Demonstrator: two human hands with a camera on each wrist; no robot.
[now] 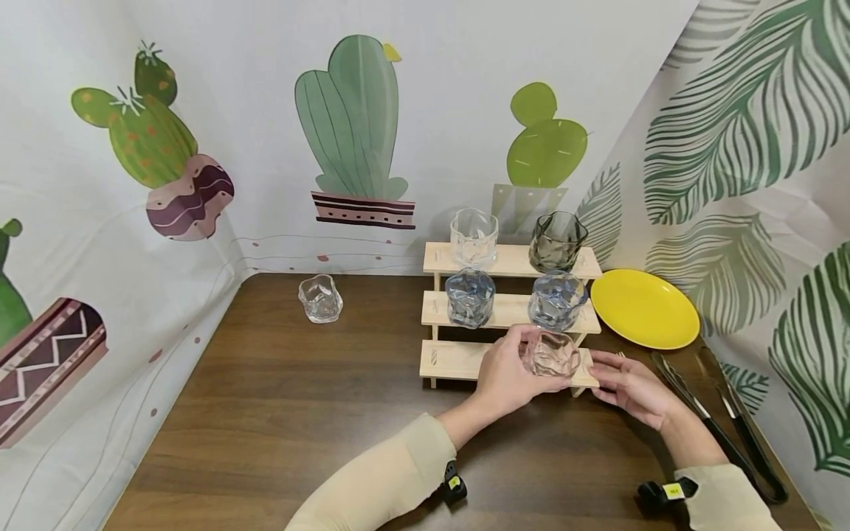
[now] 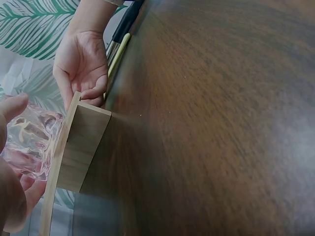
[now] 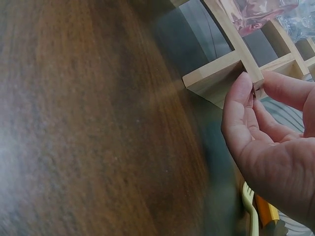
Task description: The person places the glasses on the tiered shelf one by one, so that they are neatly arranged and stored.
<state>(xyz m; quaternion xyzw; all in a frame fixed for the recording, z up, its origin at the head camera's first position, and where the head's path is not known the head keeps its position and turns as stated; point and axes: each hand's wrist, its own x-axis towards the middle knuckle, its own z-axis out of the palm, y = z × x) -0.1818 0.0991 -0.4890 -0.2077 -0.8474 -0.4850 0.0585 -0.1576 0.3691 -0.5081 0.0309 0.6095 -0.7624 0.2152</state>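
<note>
Around a pink-tinted glass (image 1: 556, 355), the fingers and thumb of my left hand (image 1: 508, 376) grip its sides. The glass sits at the right of the lowest step of a three-tier wooden stand (image 1: 458, 359); in the left wrist view its base meets the board. My right hand (image 1: 631, 387) pinches the right end of that same board, thumb and fingers on either face in the right wrist view. On the middle step are two blue glasses (image 1: 470, 299). A clear glass (image 1: 474, 237) and a dark grey glass (image 1: 558, 242) occupy the top step.
Another clear glass (image 1: 321, 299) stands on the brown table toward the back left. Right of the stand lies a yellow plate (image 1: 644, 308), with black-handled tongs (image 1: 724, 442) in front of it. A pale fork (image 3: 250, 206) shows near my right hand.
</note>
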